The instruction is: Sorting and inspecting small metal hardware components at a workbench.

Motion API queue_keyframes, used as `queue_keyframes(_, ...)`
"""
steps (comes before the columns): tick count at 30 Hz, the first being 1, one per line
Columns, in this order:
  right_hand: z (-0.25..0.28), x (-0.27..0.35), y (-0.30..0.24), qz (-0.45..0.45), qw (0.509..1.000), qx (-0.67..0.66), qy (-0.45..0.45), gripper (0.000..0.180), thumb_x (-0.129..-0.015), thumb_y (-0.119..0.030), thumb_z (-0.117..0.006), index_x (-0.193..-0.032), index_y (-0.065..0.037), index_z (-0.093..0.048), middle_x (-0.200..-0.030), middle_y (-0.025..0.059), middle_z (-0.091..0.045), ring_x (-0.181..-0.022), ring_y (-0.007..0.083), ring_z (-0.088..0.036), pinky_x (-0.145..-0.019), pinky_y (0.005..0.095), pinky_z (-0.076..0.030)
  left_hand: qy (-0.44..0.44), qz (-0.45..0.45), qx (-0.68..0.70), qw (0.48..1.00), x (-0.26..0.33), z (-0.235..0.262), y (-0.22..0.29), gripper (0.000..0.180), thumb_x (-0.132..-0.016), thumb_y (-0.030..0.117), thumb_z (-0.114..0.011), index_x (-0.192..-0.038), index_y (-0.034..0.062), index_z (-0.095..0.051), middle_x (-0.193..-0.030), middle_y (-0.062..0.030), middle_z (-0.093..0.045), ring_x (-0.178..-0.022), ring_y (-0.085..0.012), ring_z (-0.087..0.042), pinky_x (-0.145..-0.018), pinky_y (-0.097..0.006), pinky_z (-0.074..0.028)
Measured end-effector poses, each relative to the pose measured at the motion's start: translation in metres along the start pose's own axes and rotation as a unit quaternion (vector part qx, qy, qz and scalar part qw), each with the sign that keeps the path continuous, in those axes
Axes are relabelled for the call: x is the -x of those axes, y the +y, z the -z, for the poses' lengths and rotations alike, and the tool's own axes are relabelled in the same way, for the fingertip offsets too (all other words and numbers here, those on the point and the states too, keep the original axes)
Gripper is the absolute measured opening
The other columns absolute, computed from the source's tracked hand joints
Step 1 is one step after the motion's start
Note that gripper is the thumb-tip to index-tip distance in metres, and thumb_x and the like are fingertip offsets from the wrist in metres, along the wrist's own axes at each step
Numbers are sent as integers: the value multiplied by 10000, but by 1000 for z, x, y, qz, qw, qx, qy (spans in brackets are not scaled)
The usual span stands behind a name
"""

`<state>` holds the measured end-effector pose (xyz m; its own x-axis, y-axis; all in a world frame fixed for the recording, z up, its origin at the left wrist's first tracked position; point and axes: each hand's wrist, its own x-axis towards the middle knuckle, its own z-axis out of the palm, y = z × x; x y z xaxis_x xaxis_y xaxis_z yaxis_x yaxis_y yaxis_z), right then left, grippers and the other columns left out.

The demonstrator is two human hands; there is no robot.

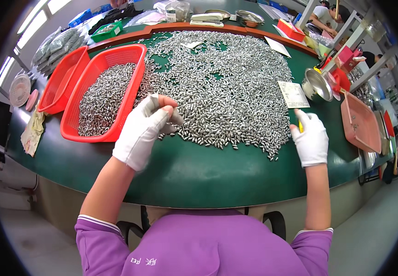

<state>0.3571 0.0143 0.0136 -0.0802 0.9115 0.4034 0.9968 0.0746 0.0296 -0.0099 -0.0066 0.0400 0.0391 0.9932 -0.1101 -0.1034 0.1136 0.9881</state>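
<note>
Small silver metal pieces (236, 106), rounded and bullet-like, cover much of the green table (185, 177) in a loose layer. My left hand (146, 126), in a white glove with bare thumb and index tips, is closed in a pinch over the left edge of the layer; what it holds, if anything, I cannot make out. At the layer's right edge my right hand (311, 139), gloved likewise, closes around a small yellow object (301, 126), mostly hidden by the fingers. A printed paper slip (293, 94) lies just beyond it. Left of my left hand, a red basket (139, 69) holds more pieces.
Another red basket (51, 94) stands farther left. On the right are a metal bowl (317, 86) and a pink tray (362, 124). A raised brown edge (167, 28) borders the table's far side. A co-worker (325, 20) bends over work at the far right.
</note>
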Motion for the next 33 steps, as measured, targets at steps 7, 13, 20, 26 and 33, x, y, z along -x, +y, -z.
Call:
queue_keyframes(7, 15, -19, -138, 305, 918, -245, -61, 166, -796, -206, -697, -937, -125, -666, -825, 76, -610, -824, 282, -627, -735, 410, -509, -103, 11, 185, 977, -24, 11, -31, 91, -983, 140, -548, -1063, 97, -547, -895, -11, -603, -760, -96, -573, -681, -218, -458)
queue_keyframes(13, -17, -38, -163, 318, 916, -216, -118, 140, -813, -222, -674, -884, -107, -639, -824, 91, -606, -813, 300, -618, -721, 425, -499, -128, 94, 244, 957, -18, 16, -35, 106, -981, 146, -546, -1069, 89, -560, -871, 2, -587, -640, -60, -489, -569, -182, -395)
queue_keyframes(20, -23, -44, -153, 284, 896, -334, -71, 126, -805, -195, -722, -863, -109, -649, -806, 79, -605, -795, 285, -605, -726, 401, -490, -159, 140, 215, 953, -8, 14, -33, 138, -972, 156, -560, -1094, 94, -548, -914, 14, -596, -721, -57, -531, -646, -183, -435)
queue_keyframes(26, -11, -53, -152, 279, 855, -438, 6, 164, -721, -114, -787, -814, -87, -655, -760, 63, -607, -712, 260, -602, -639, 373, -481, -191, 172, 212, 943, -6, 9, -30, 206, -949, 141, -550, -1140, 66, -534, -959, -16, -599, -757, -75, -527, -694, -205, -433)
queue_keyframes(33, 7, -51, -158, 377, 830, -410, 10, 147, -749, -184, -737, -815, -94, -642, -776, 44, -614, -696, 263, -624, -606, 369, -506, -184, 193, 222, 938, 1, 0, -25, 245, -961, 212, -611, -1144, 67, -540, -1008, -30, -612, -782, -73, -516, -716, -205, -424)
